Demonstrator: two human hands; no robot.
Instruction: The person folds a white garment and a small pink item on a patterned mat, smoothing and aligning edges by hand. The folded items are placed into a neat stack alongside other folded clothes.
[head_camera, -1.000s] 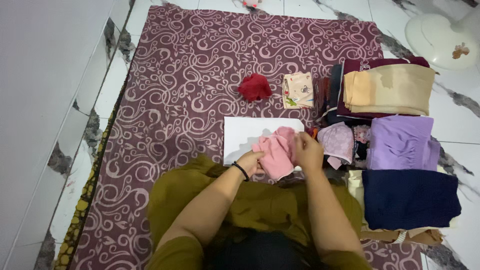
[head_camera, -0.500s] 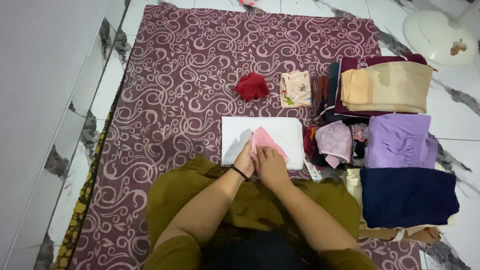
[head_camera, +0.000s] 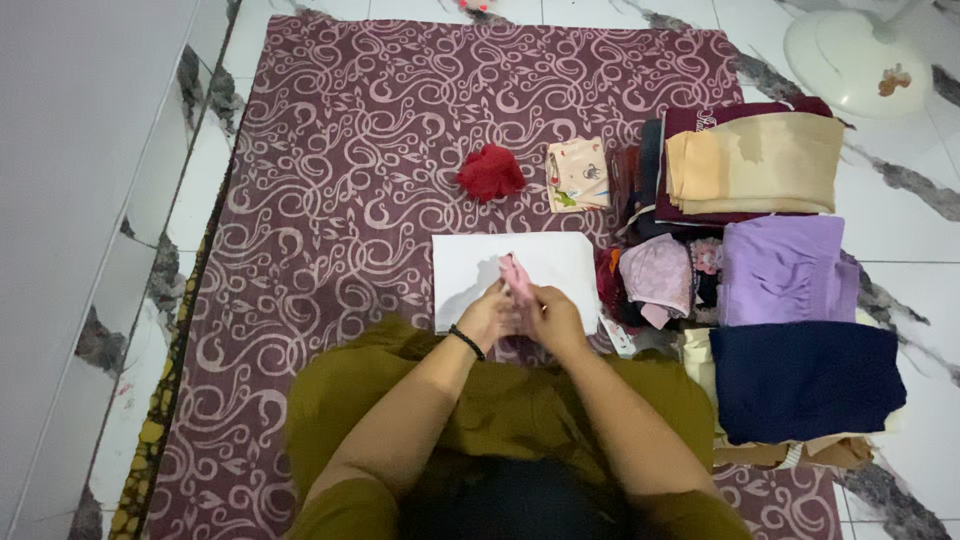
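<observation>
Pink cloth (head_camera: 515, 277), folded down to a narrow strip, sits pinched between our two hands over the near edge of a white folded cloth (head_camera: 470, 265) that lies flat on the maroon patterned mat (head_camera: 350, 150). Our left hand (head_camera: 487, 317), with a dark band at the wrist, closes its fingers on the strip from the left side; our right hand (head_camera: 556, 320) presses against it from the right, the two hands touching each other. Only the upper end of the pink piece shows above our fingers. Beyond the white cloth lie a crumpled red cloth (head_camera: 490, 172) and, just beside it, a small folded printed cloth (head_camera: 578, 174). To our right sit stacks of folded clothes: a beige piece (head_camera: 755, 160) on top of a maroon one, a lilac piece (head_camera: 785, 270), a navy piece (head_camera: 805, 380), and a pale pink lacy garment (head_camera: 655, 275) near the white cloth.
</observation>
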